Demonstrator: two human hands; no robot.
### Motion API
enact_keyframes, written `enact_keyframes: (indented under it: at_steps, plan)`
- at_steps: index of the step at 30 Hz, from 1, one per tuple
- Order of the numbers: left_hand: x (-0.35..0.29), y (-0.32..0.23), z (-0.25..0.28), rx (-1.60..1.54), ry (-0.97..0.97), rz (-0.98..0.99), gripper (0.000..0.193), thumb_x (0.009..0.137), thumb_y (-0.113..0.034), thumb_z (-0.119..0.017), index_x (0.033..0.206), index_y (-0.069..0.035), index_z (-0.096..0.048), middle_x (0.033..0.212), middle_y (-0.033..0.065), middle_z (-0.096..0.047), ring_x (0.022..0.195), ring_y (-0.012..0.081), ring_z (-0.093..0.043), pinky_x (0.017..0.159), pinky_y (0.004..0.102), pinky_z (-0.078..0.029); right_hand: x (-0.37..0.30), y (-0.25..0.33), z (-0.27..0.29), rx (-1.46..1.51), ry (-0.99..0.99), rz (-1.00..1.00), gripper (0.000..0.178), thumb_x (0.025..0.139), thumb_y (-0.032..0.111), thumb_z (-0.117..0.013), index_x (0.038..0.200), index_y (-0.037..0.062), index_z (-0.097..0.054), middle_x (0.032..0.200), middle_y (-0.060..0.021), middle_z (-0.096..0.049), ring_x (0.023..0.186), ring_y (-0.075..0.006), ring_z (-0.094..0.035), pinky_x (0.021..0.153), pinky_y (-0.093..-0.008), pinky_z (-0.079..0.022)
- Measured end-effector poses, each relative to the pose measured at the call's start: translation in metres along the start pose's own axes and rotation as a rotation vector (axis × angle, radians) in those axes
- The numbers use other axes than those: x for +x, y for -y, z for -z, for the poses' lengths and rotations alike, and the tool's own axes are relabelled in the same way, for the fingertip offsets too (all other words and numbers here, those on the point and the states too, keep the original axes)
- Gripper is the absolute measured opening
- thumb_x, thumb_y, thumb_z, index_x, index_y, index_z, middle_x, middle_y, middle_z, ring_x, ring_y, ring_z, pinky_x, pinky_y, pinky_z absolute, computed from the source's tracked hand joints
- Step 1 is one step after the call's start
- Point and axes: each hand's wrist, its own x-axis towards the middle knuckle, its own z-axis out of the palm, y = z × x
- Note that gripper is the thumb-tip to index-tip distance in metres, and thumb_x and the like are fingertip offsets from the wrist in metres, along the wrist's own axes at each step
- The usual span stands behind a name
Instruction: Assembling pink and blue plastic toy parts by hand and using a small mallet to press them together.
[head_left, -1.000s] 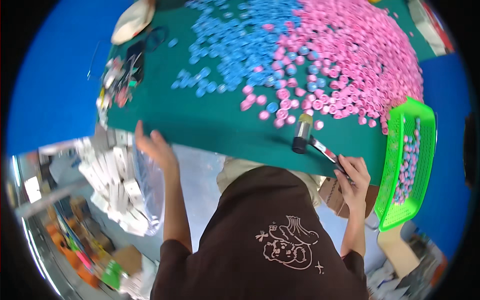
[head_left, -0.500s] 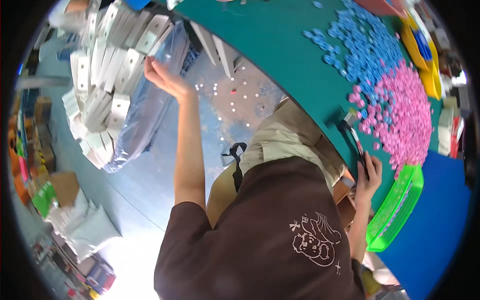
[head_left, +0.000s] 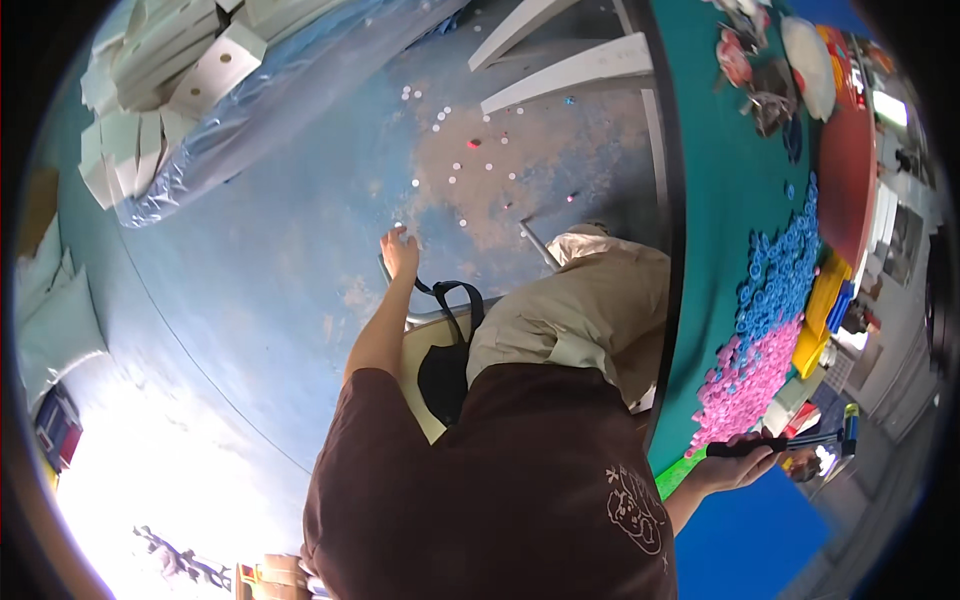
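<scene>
Out to the left, my left hand hangs over the floor with nothing in it. Its fingers are loosely bent and apart. The metal frame of a chair is closest to it. At the lower right, my right hand is wrapped round the black handle of a hammer. The hammer's metal shaft points right, and its head has a yellow-green end. Just beyond this hand lies a heap of pink rings on the green table, with blue rings farther up. A green basket is partly hidden behind my right arm.
The green table runs along the right, its dark edge by my legs. Yellow and red bins line its far side. White boxes wrapped in plastic stand at upper left. White discs dot the floor. A black strap hangs over the chair.
My view has turned toward the floor. My left hand has come down from beside the boxes to near the chair. My right hand has swung the hammer from over the table to pointing right.
</scene>
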Motion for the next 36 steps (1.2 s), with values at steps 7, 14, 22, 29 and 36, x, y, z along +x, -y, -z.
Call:
enact_keyframes:
  at_steps: [7, 14, 22, 29, 36]
  plan:
    - [-0.019, -0.002, -0.038, -0.103, 0.249, 0.166, 0.029, 0.083, -0.025, -0.062, 0.109, -0.012, -0.063, 0.095, 0.0118, -0.068, 0.094, 0.0307, -0.064, 0.083, 0.0423, -0.05, 0.017, 0.023, -0.034, 0.007, -0.03, -0.064, 0.037, 0.102, 0.033, -0.046, 0.116, -0.0006, -0.051, 0.082, -0.0057, -0.052, 0.062, -0.0093, -0.046, 0.049, -0.0201, -0.035]
    - [-0.013, -0.104, -0.071, -0.246, 0.456, 0.027, 0.033, 0.086, -0.036, -0.063, 0.106, -0.011, -0.065, 0.091, 0.0103, -0.072, 0.084, 0.0279, -0.068, 0.079, 0.039, -0.051, 0.004, 0.029, -0.019, 0.111, 0.013, -0.068, 0.035, 0.103, 0.028, -0.045, 0.123, 0.0003, -0.048, 0.096, -0.0077, -0.055, 0.066, -0.01, -0.048, 0.05, -0.0198, -0.038]
    - [-0.036, -0.304, 0.047, -1.099, 0.131, -0.095, 0.057, 0.101, -0.049, -0.037, 0.103, 0.001, -0.065, 0.077, 0.0052, -0.063, 0.068, 0.0136, -0.055, 0.062, 0.0275, -0.042, -0.034, 0.017, -0.064, 0.138, 0.459, -0.115, 0.043, 0.092, 0.009, -0.059, 0.132, -0.0028, -0.05, 0.104, -0.0101, -0.062, 0.077, -0.0134, -0.057, 0.062, -0.0266, -0.047]
    - [-0.117, -0.371, 0.18, -1.065, 0.559, -0.617, 0.084, 0.094, -0.069, -0.029, 0.134, 0.003, -0.045, 0.125, 0.0152, -0.057, 0.111, 0.0237, -0.056, 0.094, 0.0372, -0.042, -0.083, 0.03, -0.197, 0.355, 0.831, 0.221, 0.045, 0.08, 0.007, -0.07, 0.124, 0.0027, -0.06, 0.11, -0.013, -0.063, 0.097, -0.0274, -0.059, 0.087, -0.0346, -0.046]
    - [-0.077, -0.325, 0.191, -1.448, 0.116, 0.051, 0.028, 0.1, -0.021, -0.051, 0.116, 0.002, -0.055, 0.061, 0.0035, -0.055, 0.065, 0.019, -0.063, 0.066, 0.0301, -0.052, -0.17, -0.007, -0.254, 0.506, 0.948, 0.124, 0.026, 0.082, 0.012, -0.065, 0.107, 0.0038, -0.067, 0.098, -0.0135, -0.063, 0.096, -0.0288, -0.058, 0.087, -0.0398, -0.042]
